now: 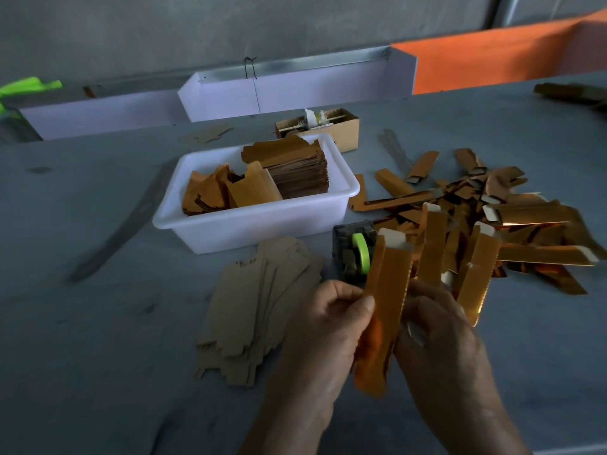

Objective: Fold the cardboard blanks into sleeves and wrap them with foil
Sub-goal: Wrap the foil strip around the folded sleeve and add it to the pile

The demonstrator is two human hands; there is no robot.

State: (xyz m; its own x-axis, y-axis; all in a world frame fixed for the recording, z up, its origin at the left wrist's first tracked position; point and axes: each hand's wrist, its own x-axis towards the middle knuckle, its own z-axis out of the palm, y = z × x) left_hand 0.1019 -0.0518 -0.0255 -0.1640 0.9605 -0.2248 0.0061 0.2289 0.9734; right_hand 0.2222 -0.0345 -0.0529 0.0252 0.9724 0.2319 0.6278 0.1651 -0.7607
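the grey table [98, 323] carries a white bin [262, 221] of blanks. above it, the foil-wrapped sleeve [386, 290] stands lengthwise away from the person, left hand [325, 323] and right hand [437, 330] pinching its opposite edges, equally near.

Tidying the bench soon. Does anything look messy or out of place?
The finished sleeves lie in a loose, crisscrossed heap on the right of the table, while the flat blanks sit stacked. Nothing looks damaged.

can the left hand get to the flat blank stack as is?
Probably not yet: the left hand grips the foil-wrapped sleeve together with the right hand. The blank stack lies uncovered just beside it.
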